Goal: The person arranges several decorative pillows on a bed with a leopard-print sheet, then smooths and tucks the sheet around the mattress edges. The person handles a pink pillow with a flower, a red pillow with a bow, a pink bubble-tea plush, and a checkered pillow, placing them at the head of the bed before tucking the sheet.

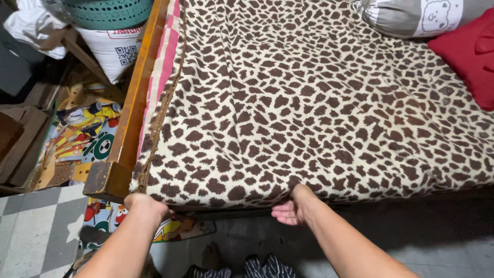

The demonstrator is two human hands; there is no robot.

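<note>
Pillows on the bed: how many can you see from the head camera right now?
2. A grey and white bolster pillow lies at the top right edge, and a red cushion sits just below it at the right edge. Both are cut off by the frame; more may lie outside it.

Leopard-print blanket [319,103], cream with brown spots, spread flat over the bed, filling centre and right of frame; slight creases, near edge draped over the mattress front.
</note>
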